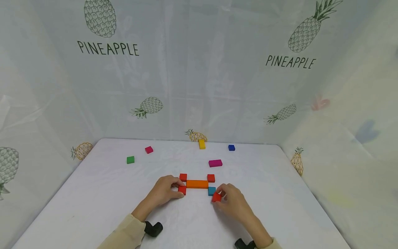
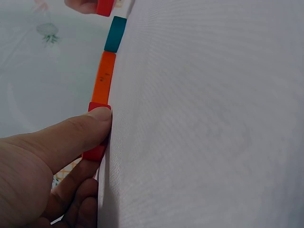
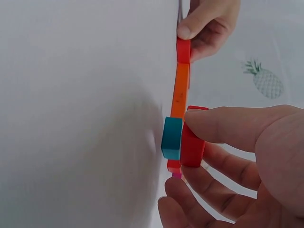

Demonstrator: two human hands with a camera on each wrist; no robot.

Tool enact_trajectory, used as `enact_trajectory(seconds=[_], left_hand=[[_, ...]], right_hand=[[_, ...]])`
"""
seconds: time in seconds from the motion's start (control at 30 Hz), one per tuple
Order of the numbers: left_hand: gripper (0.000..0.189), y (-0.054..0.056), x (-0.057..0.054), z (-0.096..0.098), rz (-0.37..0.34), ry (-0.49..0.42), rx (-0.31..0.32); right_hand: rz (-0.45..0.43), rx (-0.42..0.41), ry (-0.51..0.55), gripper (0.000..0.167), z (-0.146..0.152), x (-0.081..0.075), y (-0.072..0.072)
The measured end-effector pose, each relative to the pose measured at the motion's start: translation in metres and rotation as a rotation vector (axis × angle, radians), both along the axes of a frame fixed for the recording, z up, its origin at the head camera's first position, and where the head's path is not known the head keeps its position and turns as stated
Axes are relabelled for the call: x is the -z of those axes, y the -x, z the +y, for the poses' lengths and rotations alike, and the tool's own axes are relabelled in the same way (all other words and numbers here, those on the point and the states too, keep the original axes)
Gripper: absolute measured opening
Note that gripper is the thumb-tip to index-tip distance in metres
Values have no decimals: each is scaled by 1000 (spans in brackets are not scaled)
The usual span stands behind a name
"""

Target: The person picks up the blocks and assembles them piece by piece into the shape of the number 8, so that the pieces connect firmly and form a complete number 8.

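Observation:
A long orange block lies crosswise on the white table. Red blocks sit at its far left corner and far right corner, and a teal block is at its near right corner. My left hand pinches a red block at the near left corner, thumb on its near side. Between the thumb and fingers of my right hand is another red block. In the right wrist view that red block overlaps the teal block.
Farther back lie a magenta block, a yellow block, a blue block, a green block and a pinkish-red block. A pineapple-print curtain hangs behind the table.

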State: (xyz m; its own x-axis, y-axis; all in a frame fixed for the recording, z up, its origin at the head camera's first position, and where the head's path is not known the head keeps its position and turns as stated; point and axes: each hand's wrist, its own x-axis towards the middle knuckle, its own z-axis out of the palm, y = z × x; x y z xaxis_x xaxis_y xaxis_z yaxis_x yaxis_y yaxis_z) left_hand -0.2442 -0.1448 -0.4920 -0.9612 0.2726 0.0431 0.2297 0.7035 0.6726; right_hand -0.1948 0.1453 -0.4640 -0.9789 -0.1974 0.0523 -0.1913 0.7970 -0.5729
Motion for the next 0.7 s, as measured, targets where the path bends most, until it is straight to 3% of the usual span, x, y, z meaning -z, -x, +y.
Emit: enact_trajectory(seconds=[0.3,0.7], left_hand=[[27,0,0,0,-1,0,-1],[27,-1,-1,0,7,1,5]], right_hand=[[-3,-70,3,29,-7,4,-3],[-23,-57,-15,32,-14,7,-3]])
